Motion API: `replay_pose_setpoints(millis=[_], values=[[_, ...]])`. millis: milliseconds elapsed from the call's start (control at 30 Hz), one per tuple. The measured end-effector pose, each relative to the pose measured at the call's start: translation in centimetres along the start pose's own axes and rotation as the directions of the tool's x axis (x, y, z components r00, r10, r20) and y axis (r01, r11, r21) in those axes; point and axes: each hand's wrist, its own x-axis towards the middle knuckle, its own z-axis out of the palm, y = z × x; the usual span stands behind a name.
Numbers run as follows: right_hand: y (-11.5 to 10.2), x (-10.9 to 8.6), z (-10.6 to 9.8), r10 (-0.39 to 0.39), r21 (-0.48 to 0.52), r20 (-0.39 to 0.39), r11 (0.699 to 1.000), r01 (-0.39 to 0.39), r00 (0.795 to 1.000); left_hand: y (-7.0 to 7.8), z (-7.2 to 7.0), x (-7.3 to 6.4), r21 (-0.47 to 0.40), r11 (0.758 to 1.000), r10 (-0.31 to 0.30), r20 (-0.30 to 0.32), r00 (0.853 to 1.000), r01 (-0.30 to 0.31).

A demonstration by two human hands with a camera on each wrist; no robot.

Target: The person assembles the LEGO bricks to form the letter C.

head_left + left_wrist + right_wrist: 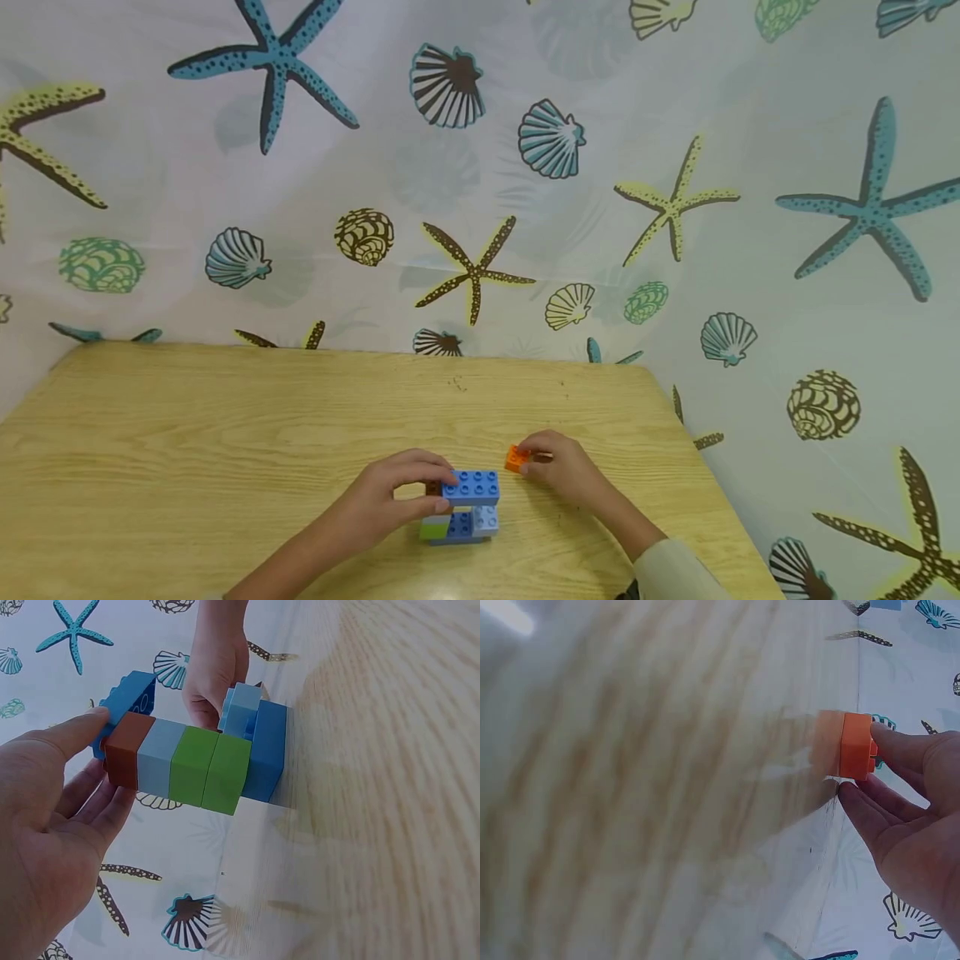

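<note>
A structure of toy building bricks stands on the wooden table. Its dark blue base brick (268,750) carries a light blue brick (485,520) at one end. From the other end rises a column of two green bricks (208,769), a light blue one and a brown brick (129,750). Across the column's top lies a blue brick (477,484), overhanging to the right. My left hand (390,496) grips this top blue brick between thumb and fingers. To the right, my right hand (566,468) pinches a small orange brick (856,746) that rests on the table.
The wooden table (225,433) extends well to the left and behind the bricks. A curtain (495,192) printed with starfish and shells hangs along the table's back and right edges.
</note>
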Motion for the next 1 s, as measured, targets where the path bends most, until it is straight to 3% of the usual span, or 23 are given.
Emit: replay_pose_setpoints(millis=[267, 500, 1000], values=[[-0.2, 0.1, 0.2, 0.02, -0.074, 0.012, 0.997, -0.019, 1.0, 0.0, 0.4, 0.0, 0.044, 0.997, 0.063, -0.039, 0.997, -0.061], [-0.4, 0.3, 0.4, -0.009, -0.147, 0.019, 0.989, 0.012, 1.0, -0.1, 0.8, 0.0, 0.056, 0.998, 0.034, -0.082, 0.996, -0.03], [-1.8, -1.2, -0.4, -0.077, 0.096, -0.054, 0.992, 0.082, 0.996, -0.1, 0.9, -0.1, 0.083, 0.994, 0.071, -0.079, 0.994, -0.064]])
